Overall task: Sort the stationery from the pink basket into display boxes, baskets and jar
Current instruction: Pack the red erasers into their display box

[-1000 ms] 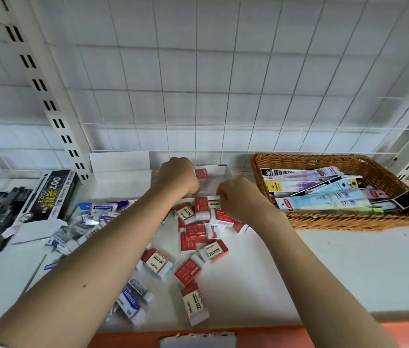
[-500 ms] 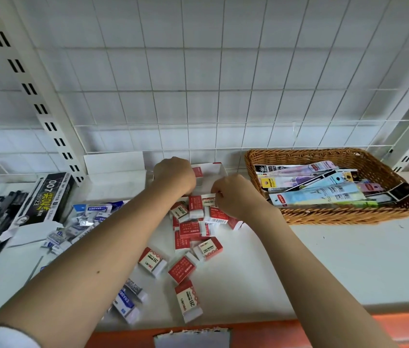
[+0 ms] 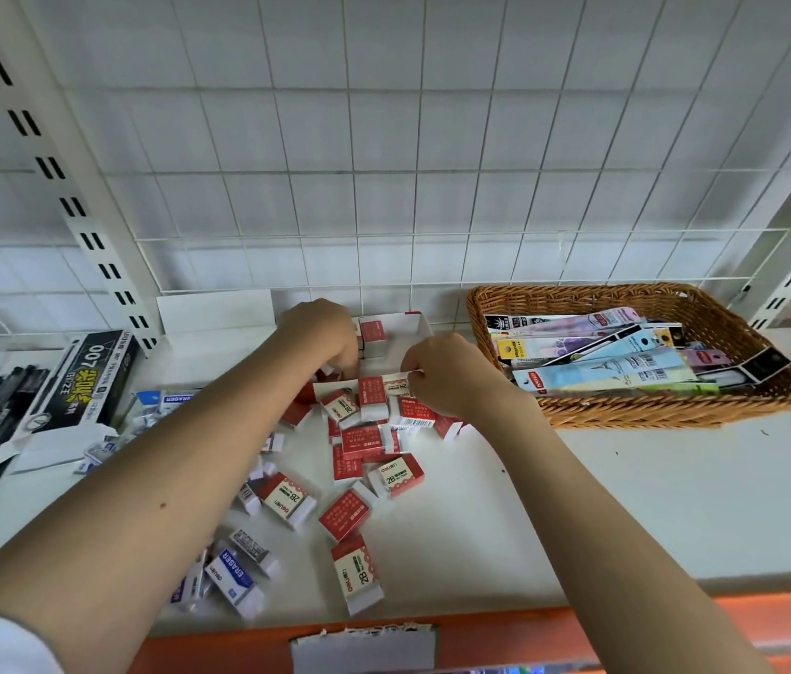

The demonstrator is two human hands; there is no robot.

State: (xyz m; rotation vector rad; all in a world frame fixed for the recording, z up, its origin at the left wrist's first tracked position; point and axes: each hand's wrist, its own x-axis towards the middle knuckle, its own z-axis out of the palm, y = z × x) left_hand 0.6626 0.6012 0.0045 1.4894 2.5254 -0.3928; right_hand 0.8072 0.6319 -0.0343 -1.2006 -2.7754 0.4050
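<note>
Wicker basket [image 3: 578,411], one, two hands

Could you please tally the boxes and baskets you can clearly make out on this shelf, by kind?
Wicker basket: 1
White display box: 1
Black printed carton: 1
Total: 3
The white panel left of the display box may belong to another box; I cannot tell.

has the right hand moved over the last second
No, hardly at all: the right hand stays at the front edge of the white display box, just left of the wicker basket, pinching a red eraser.
</note>
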